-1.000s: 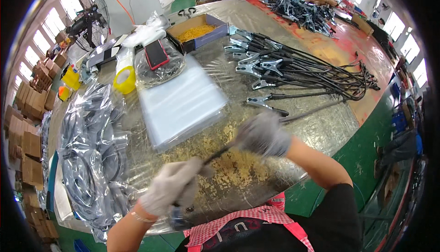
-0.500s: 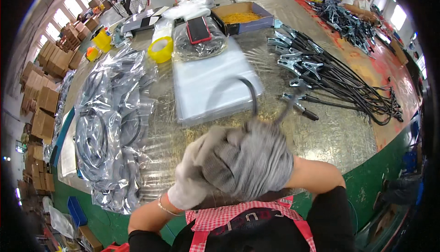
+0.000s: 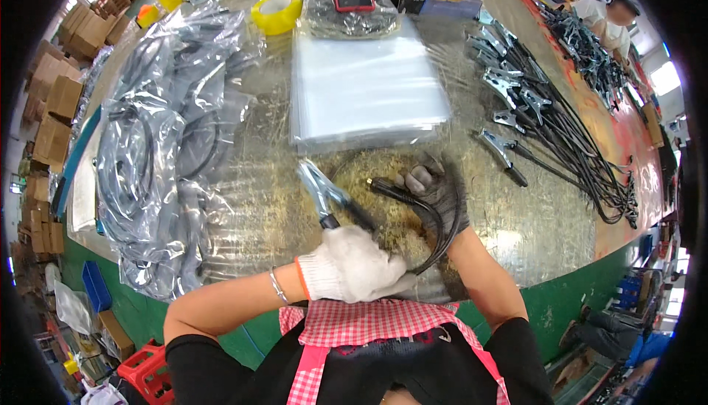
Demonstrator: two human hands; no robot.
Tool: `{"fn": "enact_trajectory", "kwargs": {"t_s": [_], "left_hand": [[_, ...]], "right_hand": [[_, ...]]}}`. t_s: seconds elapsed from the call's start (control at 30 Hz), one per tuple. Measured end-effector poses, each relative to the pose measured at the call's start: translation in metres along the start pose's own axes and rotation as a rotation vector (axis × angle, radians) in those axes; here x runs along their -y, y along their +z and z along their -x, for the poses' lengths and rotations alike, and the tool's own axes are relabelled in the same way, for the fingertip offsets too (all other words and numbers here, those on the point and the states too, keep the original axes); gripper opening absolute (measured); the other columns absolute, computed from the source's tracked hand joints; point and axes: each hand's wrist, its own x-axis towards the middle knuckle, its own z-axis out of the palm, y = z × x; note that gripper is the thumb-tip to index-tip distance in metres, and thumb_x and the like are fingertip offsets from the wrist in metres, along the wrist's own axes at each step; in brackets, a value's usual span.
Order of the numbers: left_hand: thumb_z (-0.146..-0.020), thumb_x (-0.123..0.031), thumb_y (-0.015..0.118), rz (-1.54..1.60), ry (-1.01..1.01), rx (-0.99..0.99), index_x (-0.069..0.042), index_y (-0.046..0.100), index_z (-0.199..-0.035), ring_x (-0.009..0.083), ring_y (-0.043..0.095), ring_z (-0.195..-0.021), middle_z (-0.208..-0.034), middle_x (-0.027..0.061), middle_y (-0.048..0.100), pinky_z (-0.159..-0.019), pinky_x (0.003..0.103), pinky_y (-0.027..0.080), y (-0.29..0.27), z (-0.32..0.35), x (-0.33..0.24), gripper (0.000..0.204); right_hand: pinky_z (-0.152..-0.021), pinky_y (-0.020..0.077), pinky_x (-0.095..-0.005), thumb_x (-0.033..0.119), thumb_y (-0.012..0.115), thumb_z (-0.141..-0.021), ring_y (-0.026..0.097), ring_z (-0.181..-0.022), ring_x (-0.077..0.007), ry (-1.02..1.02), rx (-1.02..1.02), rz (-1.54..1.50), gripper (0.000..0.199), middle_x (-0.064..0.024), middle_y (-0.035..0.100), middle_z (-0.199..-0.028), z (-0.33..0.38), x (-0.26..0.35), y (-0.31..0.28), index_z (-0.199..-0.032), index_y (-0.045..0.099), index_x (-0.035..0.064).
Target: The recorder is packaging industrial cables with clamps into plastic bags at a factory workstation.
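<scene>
black cable [image 3: 442, 237]: pulled nearly straight between both hands a second ago, now bent into loose loops; guessing well past stretching out and into coiling. Sits over the bench [image 3: 258, 191], near the middle of its near edge, just short of the clear bag stack [image 3: 369, 81].
left hand [image 3: 358, 265]: curled tight in a white glove, gripping the silver clamp [image 3: 317, 197] by its handle end, with jaws aimed at the far edge.
right hand [image 3: 439, 191]: half-curled, palm up in a dark grey glove, holding the loops across the palm near the brass-tipped plug [image 3: 391, 190]. Bunched up against the left hand half a second ago, apart now.
lettering: can't make out any on clamp, plug or bags; just broken-up characters on the black top [image 3: 442, 364], by the checked apron [image 3: 369, 324]. Nothing readable as a brand.
</scene>
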Motion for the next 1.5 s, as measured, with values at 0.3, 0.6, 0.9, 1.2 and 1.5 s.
{"fn": "enact_trajectory", "kwargs": {"t_s": [0.3,0.6,0.9,1.2,1.5], "left_hand": [[-0.085,-0.034,0.057,0.034,0.092,0.142,-0.01,0.059,-0.068,0.0306,0.061,-0.053,-0.061,0.013,0.059,-0.043,0.039,0.049,0.035,0.039,0.014,0.029],[-0.075,-0.031,0.066,-0.03,-0.677,-0.296,-0.006,0.049,-0.124,0.0399,0.043,-0.119,-0.128,0.0222,0.044,-0.102,0.051,0.035,0.024,0.029,0.038,0.058],[-0.072,-0.039,0.065,-0.064,-0.513,-0.228,-0.009,0.053,-0.117,0.038,0.037,-0.123,-0.127,0.0199,0.042,-0.108,0.053,0.023,0.028,0.02,0.054,0.055],[-0.072,-0.04,0.065,0.033,-0.419,-0.208,-0.012,0.057,-0.111,0.036,0.042,-0.118,-0.123,0.019,0.045,-0.105,0.054,0.028,0.027,0.019,0.042,0.049],[-0.074,-0.037,0.066,0.131,-0.493,-0.283,-0.008,0.058,-0.111,0.0364,0.046,-0.117,-0.12,0.0183,0.051,-0.103,0.052,0.031,0.027,0.011,0.046,0.047]], "right_hand": [[-0.08,0.045,-0.0458,0.024,0.056,-0.087,0.056,-0.087,-0.035,-0.664,-0.232,2.264,0.023,-0.0155,0.062,-0.093,0.001,0.005,-0.002,-0.098,0.064,0.0059],[-0.078,0.0391,-0.0451,0.022,0.059,-0.083,0.054,-0.088,-0.0305,-0.843,-0.002,2.57,0.022,-0.0112,0.059,-0.095,-0.004,-0.023,0.004,-0.1,0.065,0.01],[-0.1,0.0308,-0.0438,0.027,0.053,-0.089,0.043,-0.12,-0.0279,-0.725,0.088,2.55,0.038,-0.0106,0.049,-0.128,-0.031,-0.017,0.035,-0.123,0.054,0.0086],[-0.098,0.0385,-0.0408,0.025,0.06,-0.085,0.049,-0.118,-0.0259,-0.403,0.261,2.593,0.034,-0.0084,0.056,-0.123,-0.023,-0.001,0.023,-0.116,0.06,0.011],[-0.072,0.0457,-0.0408,0.019,0.063,-0.082,0.058,-0.077,-0.0284,-0.757,-0.122,2.362,0.014,-0.0109,0.06,-0.082,-0.082,-0.016,0.011,-0.087,0.061,0.006]]}}
